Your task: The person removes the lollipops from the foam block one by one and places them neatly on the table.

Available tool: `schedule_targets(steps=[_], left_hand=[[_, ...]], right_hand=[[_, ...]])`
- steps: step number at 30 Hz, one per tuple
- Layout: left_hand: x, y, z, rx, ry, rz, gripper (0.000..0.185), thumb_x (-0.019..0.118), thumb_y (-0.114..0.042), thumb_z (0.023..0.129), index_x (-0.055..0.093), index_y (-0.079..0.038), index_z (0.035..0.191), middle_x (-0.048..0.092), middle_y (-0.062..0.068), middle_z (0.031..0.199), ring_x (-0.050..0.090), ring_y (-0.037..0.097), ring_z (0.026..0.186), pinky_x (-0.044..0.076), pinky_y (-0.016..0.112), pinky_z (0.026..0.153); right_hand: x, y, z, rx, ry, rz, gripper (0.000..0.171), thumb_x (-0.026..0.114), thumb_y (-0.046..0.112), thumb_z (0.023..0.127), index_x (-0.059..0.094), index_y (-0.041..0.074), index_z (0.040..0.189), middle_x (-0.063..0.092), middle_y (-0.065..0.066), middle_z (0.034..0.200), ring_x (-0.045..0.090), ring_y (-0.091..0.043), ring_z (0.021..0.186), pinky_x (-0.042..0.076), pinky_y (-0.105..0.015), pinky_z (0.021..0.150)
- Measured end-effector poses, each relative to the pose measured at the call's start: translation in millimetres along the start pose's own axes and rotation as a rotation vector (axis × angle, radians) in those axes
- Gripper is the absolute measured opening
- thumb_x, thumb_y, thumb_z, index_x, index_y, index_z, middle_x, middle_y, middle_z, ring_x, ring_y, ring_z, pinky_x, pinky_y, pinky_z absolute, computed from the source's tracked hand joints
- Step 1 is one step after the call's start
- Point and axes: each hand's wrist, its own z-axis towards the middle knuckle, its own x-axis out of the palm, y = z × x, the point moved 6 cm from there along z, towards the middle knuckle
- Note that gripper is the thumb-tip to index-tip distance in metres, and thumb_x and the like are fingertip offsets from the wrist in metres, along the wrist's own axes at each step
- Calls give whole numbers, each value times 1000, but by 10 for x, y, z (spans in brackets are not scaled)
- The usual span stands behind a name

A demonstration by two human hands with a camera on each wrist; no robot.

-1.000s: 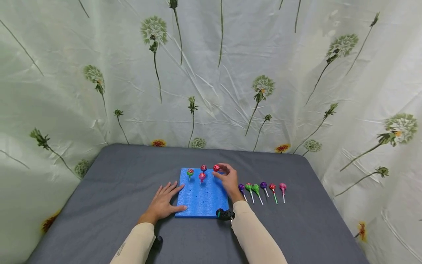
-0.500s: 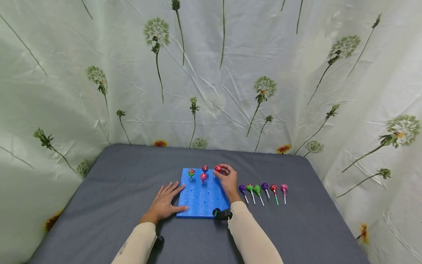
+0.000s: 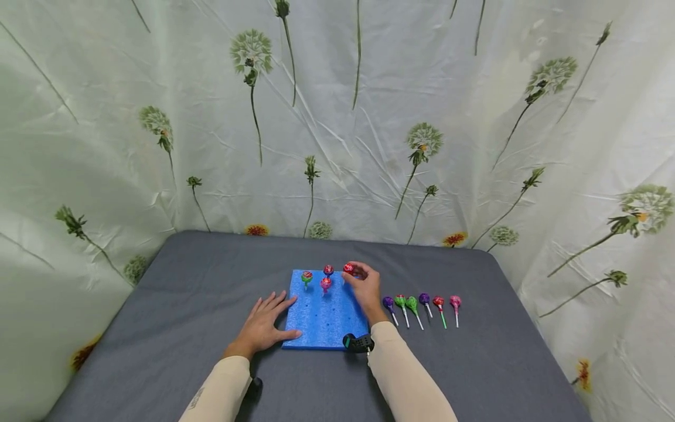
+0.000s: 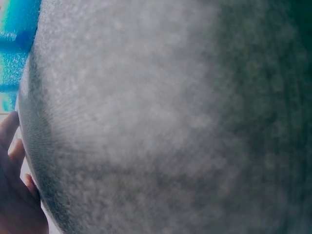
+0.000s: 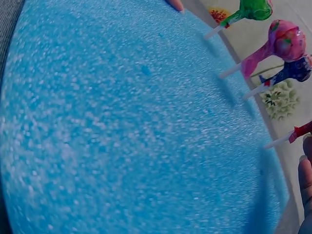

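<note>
A blue foam board with small holes lies on the table. My left hand rests along its left edge, fingers spread and straight, thumb near the lower left corner. At the far right corner, my right hand pinches a red lollipop by the head. In the right wrist view, that lollipop's white stick meets the board's surface. A green lollipop, a pink lollipop and a dark blue and red lollipop stand upright in the board's far part.
Right of the board, several lollipops lie in a row on the grey tablecloth, from a purple one to a pink one. A flower-printed curtain hangs behind the table. Each wrist carries a small black camera.
The view has shifted slightly. Both hands keep nearly the same places, the right one still pinching the red lollipop at the board's far right corner.
</note>
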Motion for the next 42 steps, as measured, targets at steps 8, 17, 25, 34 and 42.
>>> schedule_targets(steps=[8, 17, 25, 34, 42], left_hand=[[-15, -37, 23, 3, -4, -9, 88, 73, -59, 75, 43, -18, 146, 33, 16, 154, 19, 41, 144, 6, 59, 115], [-31, -32, 38, 19, -16, 9, 87, 73, -59, 75, 42, -18, 147, 33, 16, 154, 19, 41, 143, 6, 60, 115], [-35, -28, 19, 13, -10, 9, 88, 73, -58, 76, 42, -16, 147, 32, 18, 153, 19, 42, 143, 6, 60, 115], [-8, 10, 17, 15, -12, 7, 89, 71, -60, 76, 41, -16, 147, 32, 18, 154, 18, 43, 143, 6, 60, 114], [12, -9, 18, 11, 8, 8, 89, 71, -60, 76, 41, -17, 148, 31, 18, 154, 18, 42, 143, 6, 60, 114]], right_hand=[[-69, 130, -14, -39, 4, -2, 28, 77, 4, 81, 69, 0, 107, 69, -13, 100, 62, -21, 90, 52, -25, 79], [-172, 206, -88, -52, 28, 26, 29, 75, 6, 83, 66, -3, 109, 67, -18, 101, 62, -24, 90, 49, -17, 75], [-317, 305, -187, -77, 35, 25, 28, 75, 7, 84, 67, -2, 109, 68, -16, 100, 62, -16, 84, 50, -17, 74], [-504, 355, -261, -84, 56, -8, 27, 74, 8, 85, 67, -2, 109, 68, -16, 101, 61, -13, 83, 50, -17, 74], [-801, 319, -253, -67, 63, -13, 31, 72, 3, 85, 62, -6, 113, 67, -21, 105, 61, -11, 88, 50, -15, 76]])
